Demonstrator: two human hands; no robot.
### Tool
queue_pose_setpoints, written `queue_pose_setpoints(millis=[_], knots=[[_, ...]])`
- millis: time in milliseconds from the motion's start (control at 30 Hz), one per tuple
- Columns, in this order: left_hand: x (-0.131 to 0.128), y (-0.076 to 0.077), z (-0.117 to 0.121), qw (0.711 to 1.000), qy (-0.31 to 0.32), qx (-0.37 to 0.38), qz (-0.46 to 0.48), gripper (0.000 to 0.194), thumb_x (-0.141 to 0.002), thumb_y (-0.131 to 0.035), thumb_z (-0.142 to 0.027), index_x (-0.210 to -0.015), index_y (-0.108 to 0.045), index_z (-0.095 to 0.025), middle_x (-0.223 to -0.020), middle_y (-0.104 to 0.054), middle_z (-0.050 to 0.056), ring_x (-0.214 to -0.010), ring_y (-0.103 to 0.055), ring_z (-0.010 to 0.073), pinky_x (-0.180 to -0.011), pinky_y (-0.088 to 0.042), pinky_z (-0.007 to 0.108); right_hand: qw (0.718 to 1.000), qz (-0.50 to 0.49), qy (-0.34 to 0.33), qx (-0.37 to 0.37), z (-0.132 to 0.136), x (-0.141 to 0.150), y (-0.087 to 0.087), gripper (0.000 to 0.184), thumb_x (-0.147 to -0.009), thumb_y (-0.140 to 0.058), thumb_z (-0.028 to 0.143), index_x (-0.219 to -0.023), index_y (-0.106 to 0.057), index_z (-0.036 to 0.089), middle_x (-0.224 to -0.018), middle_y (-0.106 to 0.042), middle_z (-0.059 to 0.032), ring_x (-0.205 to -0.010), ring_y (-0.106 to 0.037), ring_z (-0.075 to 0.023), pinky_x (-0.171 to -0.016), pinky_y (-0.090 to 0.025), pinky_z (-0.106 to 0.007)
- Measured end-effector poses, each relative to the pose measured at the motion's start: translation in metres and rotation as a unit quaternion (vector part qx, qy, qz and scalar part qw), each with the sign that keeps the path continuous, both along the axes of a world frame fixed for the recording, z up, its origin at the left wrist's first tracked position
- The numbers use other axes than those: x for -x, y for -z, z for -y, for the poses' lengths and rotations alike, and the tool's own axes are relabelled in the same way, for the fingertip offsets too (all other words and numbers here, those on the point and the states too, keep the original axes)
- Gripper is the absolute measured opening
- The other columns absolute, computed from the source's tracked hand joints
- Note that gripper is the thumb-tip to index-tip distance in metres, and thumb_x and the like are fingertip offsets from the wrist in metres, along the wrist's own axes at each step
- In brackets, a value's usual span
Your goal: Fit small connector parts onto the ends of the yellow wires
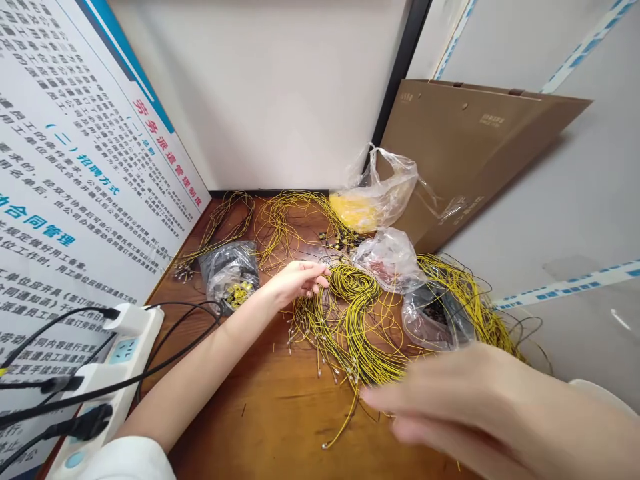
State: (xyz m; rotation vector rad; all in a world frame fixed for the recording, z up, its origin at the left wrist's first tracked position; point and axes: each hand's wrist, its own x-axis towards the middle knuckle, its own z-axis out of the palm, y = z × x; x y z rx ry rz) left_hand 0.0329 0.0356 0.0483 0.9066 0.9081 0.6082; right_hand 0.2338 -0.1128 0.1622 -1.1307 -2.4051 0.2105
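A large tangle of thin yellow-and-black wires (345,327), with small metal terminals on many ends, lies on the wooden table (260,413). My left hand (295,281) reaches in from the lower left, its curled fingers at the top edge of the coil. Whether those fingers pinch a wire is hard to tell. My right hand (450,407) is blurred at the lower right, fingers stretched toward the bundle's near edge. Nothing shows held in it.
A white power strip (107,390) with black plugs and cords sits at the left table edge. Plastic bags (380,193) of parts and further wire bundles (295,223) lie at the back. A printed wall poster (85,160) stands left, a cardboard folder (465,150) right.
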Motion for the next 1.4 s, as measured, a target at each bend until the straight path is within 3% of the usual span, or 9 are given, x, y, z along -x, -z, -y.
queue_pose_setpoints(millis=[133,300,500,600,700,800,1000,1167,1400], knots=[[-0.004,0.002,0.004,0.998,0.023,-0.012,0.057,0.034,-0.064,-0.079,-0.041,-0.073,-0.064,-0.012,-0.058,-0.061,-0.001,-0.047,-0.05,0.0059,-0.046,-0.035,0.018,0.988,0.022,-0.122,-0.092,-0.061,0.036,0.048,0.033,-0.097,-0.037,0.016,-0.104,-0.069,0.022,-0.099,-0.071,-0.0043,-0.096,-0.063,-0.0172,-0.081,-0.052,-0.032],[-0.007,0.009,0.015,0.996,0.014,-0.035,0.08,0.039,-0.058,-0.082,-0.041,-0.06,-0.058,-0.011,-0.054,-0.052,-0.003,-0.046,-0.043,0.0047,-0.043,-0.029,0.019,0.958,-0.03,-0.19,-0.213,-0.102,0.048,0.105,0.023,-0.095,-0.048,0.016,-0.086,-0.069,0.019,-0.09,-0.073,-0.0021,-0.087,-0.06,-0.0157,-0.082,-0.048,-0.032],[0.033,0.001,0.02,0.993,-0.032,-0.094,-0.059,0.041,-0.074,-0.065,-0.051,-0.088,-0.063,-0.013,-0.072,-0.066,0.005,-0.06,-0.057,0.0121,-0.057,-0.042,0.024,0.974,-0.144,-0.142,-0.104,-0.09,0.062,0.13,0.016,-0.093,-0.05,0.016,-0.085,-0.064,0.018,-0.082,-0.072,-0.0015,-0.081,-0.064,-0.014,-0.086,-0.045,-0.034],[0.07,-0.007,0.021,0.897,-0.103,-0.31,-0.297,0.026,-0.081,-0.06,-0.04,-0.091,-0.063,-0.017,-0.073,-0.066,0.003,-0.063,-0.057,0.0143,-0.061,-0.043,0.027,0.974,-0.218,-0.051,-0.015,-0.095,0.063,0.142,0.015,-0.092,-0.051,0.02,-0.084,-0.063,0.019,-0.079,-0.071,-0.0025,-0.073,-0.065,-0.0141,-0.076,-0.051,-0.03],[0.1,-0.008,0.023,0.759,-0.088,-0.441,-0.472,0.014,-0.082,-0.059,-0.031,-0.088,-0.064,-0.019,-0.071,-0.064,0.001,-0.067,-0.056,0.017,-0.069,-0.044,0.03,0.96,-0.276,0.026,0.041,-0.101,0.059,0.149,0.011,-0.089,-0.055,0.022,-0.083,-0.064,0.02,-0.078,-0.071,-0.0026,-0.069,-0.066,-0.0142,-0.066,-0.052,-0.026],[0.116,-0.004,0.029,0.683,-0.063,-0.507,-0.521,0.013,-0.085,-0.054,-0.029,-0.08,-0.061,-0.019,-0.076,-0.065,0.004,-0.08,-0.057,0.0203,-0.076,-0.045,0.032,0.958,-0.279,0.042,0.053,-0.103,0.054,0.147,0.011,-0.086,-0.057,0.022,-0.08,-0.065,0.019,-0.074,-0.071,-0.0018,-0.065,-0.065,-0.0141,-0.065,-0.053,-0.026],[0.13,0.011,0.055,0.663,-0.055,-0.501,-0.553,0.021,-0.09,-0.046,-0.033,-0.081,-0.058,-0.019,-0.084,-0.064,0.007,-0.082,-0.058,0.0207,-0.08,-0.047,0.033,0.959,-0.27,0.04,0.077,-0.102,0.051,0.146,0.01,-0.085,-0.058,0.023,-0.079,-0.065,0.019,-0.071,-0.07,-0.002,-0.062,-0.065,-0.014,-0.064,-0.053,-0.026],[0.132,0.024,0.066,0.617,-0.104,-0.465,-0.627,0.026,-0.088,-0.048,-0.034,-0.107,-0.058,-0.018,-0.104,-0.062,0.01,-0.099,-0.055,0.0256,-0.085,-0.048,0.037,0.959,-0.268,0.028,0.087,-0.103,0.051,0.148,0.01,-0.084,-0.057,0.022,-0.078,-0.065,0.019,-0.069,-0.069,-0.0012,-0.06,-0.064,-0.0136,-0.062,-0.053,-0.025],[0.129,0.025,0.068,0.627,-0.075,-0.465,-0.62,0.03,-0.09,-0.048,-0.042,-0.101,-0.065,-0.02,-0.1,-0.063,0.009,-0.095,-0.053,0.0249,-0.086,-0.046,0.038,0.961,-0.26,0.017,0.096,-0.102,0.05,0.147,0.011,-0.085,-0.057,0.022,-0.077,-0.064,0.019,-0.068,-0.069,-0.0009,-0.061,-0.064,-0.0139,-0.063,-0.053,-0.025]])
